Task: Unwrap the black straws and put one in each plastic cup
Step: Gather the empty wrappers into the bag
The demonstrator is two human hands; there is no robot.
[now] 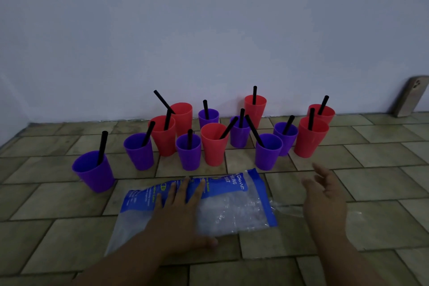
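Several purple and red plastic cups stand on the tiled floor by the wall, from a purple cup [94,173] at the left to a red cup [310,138] at the right. Each visible cup has a black straw [102,147] leaning in it. A clear and blue plastic wrapper bag [232,204] lies flat in front of the cups. My left hand [180,213] lies flat on the bag with straight fingers. My right hand [323,195] hovers just right of the bag, fingers spread and holding nothing.
A pale wall [209,30] rises right behind the cups. A small flat board or slab [409,96] leans against the wall at the far right. Tiled floor [383,158] stretches around the cups and bag.
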